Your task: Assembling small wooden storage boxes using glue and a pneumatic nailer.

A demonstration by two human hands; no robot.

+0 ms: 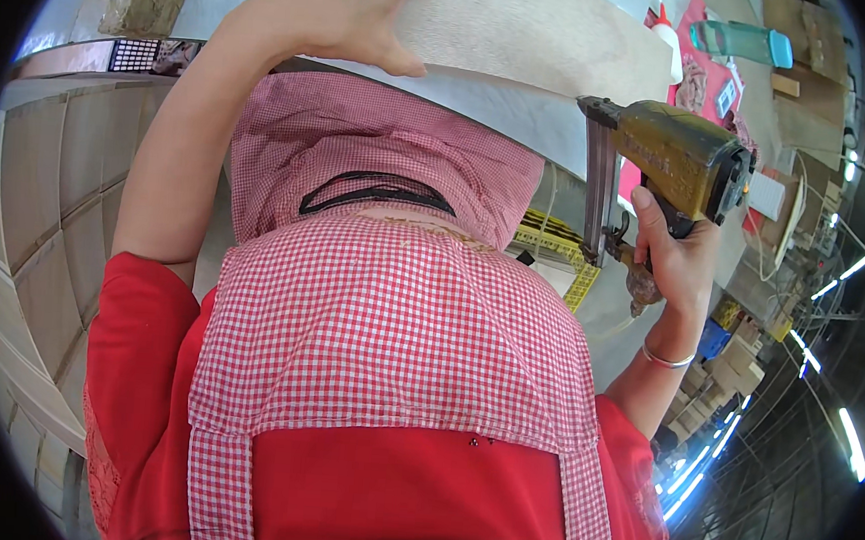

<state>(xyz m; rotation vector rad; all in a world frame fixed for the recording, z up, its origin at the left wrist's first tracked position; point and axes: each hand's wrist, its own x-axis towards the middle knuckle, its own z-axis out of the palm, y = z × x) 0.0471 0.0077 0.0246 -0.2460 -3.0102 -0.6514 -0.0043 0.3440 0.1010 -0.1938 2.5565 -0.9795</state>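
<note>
Steady the pale board (539, 32) on the bench (534, 107) with the left hand (370, 20); its thumb and finger stand apart at the board's left end, and whether they clamp it cannot be told. The right hand (676, 252) has its fingers wrapped around the grip of the yellow nail gun (673, 156), whose nose is by the board's near right corner; contact is unclear. Seat the nose squarely before any trigger pull. Position the left hand well clear of the nose.
</note>
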